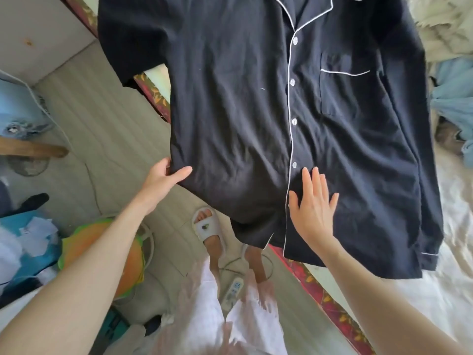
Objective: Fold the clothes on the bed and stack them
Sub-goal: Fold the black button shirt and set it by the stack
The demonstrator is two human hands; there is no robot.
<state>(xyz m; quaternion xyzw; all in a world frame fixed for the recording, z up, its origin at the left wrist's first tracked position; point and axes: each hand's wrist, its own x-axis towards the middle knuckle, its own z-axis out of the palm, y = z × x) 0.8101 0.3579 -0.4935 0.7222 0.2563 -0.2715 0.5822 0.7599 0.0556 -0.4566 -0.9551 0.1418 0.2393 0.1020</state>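
Across the white bed [422, 290], left hand [163, 179] pinches the shirt [243, 111]; right hand [313, 208] presses flat.

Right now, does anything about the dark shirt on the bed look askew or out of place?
Yes. The navy white-piped button-up shirt lies skewed, its hem and one sleeve hanging off the bed edge above the floor. The left hand pinches the hem; the right hand lies flat on it.

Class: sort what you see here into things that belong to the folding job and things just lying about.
Job: dark pyjama shirt; left hand pinching its hem; right hand flat on it; bed; blue clothes.

Lying about: power strip; slipper; green-orange ball.
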